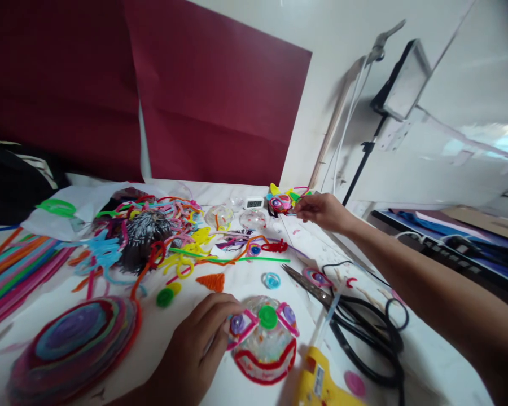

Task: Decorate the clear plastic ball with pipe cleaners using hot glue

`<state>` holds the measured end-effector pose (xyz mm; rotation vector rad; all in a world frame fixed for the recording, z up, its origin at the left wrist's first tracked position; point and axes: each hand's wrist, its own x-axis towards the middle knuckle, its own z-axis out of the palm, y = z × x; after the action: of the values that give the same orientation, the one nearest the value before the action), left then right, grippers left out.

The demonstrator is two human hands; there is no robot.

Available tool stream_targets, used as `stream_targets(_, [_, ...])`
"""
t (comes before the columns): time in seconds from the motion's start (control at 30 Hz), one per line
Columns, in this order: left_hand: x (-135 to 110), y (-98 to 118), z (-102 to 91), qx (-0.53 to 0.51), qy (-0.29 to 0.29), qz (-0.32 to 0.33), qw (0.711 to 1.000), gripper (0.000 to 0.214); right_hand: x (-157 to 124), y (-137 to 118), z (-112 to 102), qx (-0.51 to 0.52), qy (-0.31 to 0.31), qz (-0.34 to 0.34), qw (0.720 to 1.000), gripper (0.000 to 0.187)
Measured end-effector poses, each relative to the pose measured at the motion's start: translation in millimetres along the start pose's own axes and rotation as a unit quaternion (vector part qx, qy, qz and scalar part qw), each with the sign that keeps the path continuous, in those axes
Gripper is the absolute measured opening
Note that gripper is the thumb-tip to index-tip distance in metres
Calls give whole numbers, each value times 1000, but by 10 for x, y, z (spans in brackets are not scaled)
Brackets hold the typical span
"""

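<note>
In front of me lies a clear plastic face with a green cap nose, two purple-and-pink eyes and a red pipe-cleaner mouth. My left hand is closed at its left side, fingertips against the left eye. My right hand is stretched far forward, its fingers pinched together beside a colourful craft figure with yellow and green parts. What those fingers hold, if anything, is hidden. Close to the face are a coiled blue ring, an orange triangle and a green cap.
Black-handled scissors and a yellow glue gun lie to the right. Pipe cleaners and a coiled disc are on the left. A heap of coloured pieces, clear plastic pieces and a small digital clock stand farther back.
</note>
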<state>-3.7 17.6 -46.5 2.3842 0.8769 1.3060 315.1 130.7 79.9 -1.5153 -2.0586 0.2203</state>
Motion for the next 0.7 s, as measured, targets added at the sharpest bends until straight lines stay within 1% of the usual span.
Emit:
stream_targets(0.13, [-11, -3, 8, -7, -3, -5, 1000, 29, -655, -365, -46, -36, 14, -53, 998, 6])
stream_targets(0.2, [-13, 8, 8, -18, -3, -10, 1000, 28, -1004, -499, -31, -70, 9, -115, 991, 10])
stream_targets(0.27, [-11, 23, -1, -29, 0, -16, 999, 28, -1322, -585, 13, -78, 12, -142, 987, 14])
stream_targets(0.37, [-1, 45, -35, -26, 4, -26, 999, 26, -1716, -639, 101, -94, 31, -165, 981, 17])
stream_targets(0.43, [15, 56, -72, -14, 13, -32, 999, 23, -1929, -648, 154, -118, 65, -178, 975, 20])
stream_targets(0.57, [84, 61, -154, -40, 46, -93, 994, 17, -2282, -653, 207, -158, 127, -204, 958, 17])
stream_targets(0.63, [133, 45, -182, -59, 65, -123, 989, 17, -2446, -638, 216, -171, 138, -197, 955, 16])
stream_targets(0.7, [184, 19, -198, -66, 74, -152, 983, 20, -2610, -589, 231, -178, 127, -188, 957, 15])
